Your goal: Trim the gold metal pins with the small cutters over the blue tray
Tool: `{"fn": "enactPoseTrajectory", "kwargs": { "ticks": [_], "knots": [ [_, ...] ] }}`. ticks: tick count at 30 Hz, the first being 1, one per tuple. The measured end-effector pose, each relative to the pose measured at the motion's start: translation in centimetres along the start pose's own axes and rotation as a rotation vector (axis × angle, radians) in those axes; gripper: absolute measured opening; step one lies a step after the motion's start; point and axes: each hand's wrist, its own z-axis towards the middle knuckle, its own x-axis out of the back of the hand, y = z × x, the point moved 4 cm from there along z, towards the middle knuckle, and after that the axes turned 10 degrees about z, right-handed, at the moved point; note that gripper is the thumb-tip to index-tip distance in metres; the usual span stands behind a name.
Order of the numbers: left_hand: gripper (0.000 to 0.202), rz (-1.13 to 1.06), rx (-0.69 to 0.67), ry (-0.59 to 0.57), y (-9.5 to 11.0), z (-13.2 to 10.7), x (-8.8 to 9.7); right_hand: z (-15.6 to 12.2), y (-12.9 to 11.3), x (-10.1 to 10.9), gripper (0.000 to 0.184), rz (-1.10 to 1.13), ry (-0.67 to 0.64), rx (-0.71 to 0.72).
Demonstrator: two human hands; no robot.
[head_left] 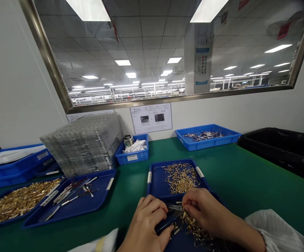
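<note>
Both my hands work over a blue tray at the near middle of the green table. My left hand is closed around a dark, flat tool or holder. My right hand pinches its fingers together at a small metal piece next to the left hand. Several small gold-coloured pins lie heaped in the tray, more of them under my right hand. White sleeves cover both wrists.
At the left, a blue tray of gold parts and a blue tray with metal strips. A stack of clear plastic trays stands behind them. Small blue bin, far blue tray, black bin at right.
</note>
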Motion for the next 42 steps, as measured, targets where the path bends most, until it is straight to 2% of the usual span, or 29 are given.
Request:
{"fn": "enactPoseTrajectory", "kwargs": {
  "ticks": [7, 14, 18, 21, 23, 25, 29, 33, 37, 42],
  "knots": [
    [0.014, 0.002, -0.011, 0.010, 0.0, -0.1, 0.1, 0.3, -0.1, 0.0, 0.016, 0.016, 0.014, 0.001],
    [0.012, -0.047, -0.108, 0.160, 0.5, 0.0, 0.9, 0.3, -1.3, 0.9, 0.017, 0.086, 0.111, 0.082],
    [0.013, -0.132, -0.079, 0.200, 0.4, 0.1, 1.0, 0.6, -1.1, 1.2, 0.015, 0.322, 0.132, 0.027],
    [0.014, -0.216, 0.001, 0.172, -0.1, 0.0, 0.6, 0.8, -0.6, 1.0, 0.014, 0.456, 0.101, -0.053],
    [0.015, -0.235, 0.043, 0.116, -0.4, 0.0, 0.2, 0.7, -0.6, 1.0, 0.014, 0.377, 0.074, -0.048],
    [0.016, -0.231, 0.046, 0.070, -0.5, -0.1, 0.0, 0.5, -0.9, 1.0, 0.014, 0.205, 0.038, 0.010],
    [0.019, -0.157, -0.059, 0.027, -0.1, -0.1, 0.0, -0.2, -1.4, 0.8, 0.015, -0.040, -0.044, 0.143],
    [0.014, -0.052, -0.159, -0.029, 0.3, -0.1, 0.1, -0.3, -1.3, 0.4, 0.014, -0.160, -0.041, 0.216],
    [0.011, -0.012, -0.190, -0.021, 0.5, 0.0, 0.2, 0.0, -1.2, 0.3, 0.014, -0.160, -0.017, 0.206],
    [0.010, -0.051, -0.149, 0.059, 0.4, 0.1, 0.4, 0.3, -1.0, 1.1, 0.015, 0.066, -0.104, 0.068]
  ]
}}
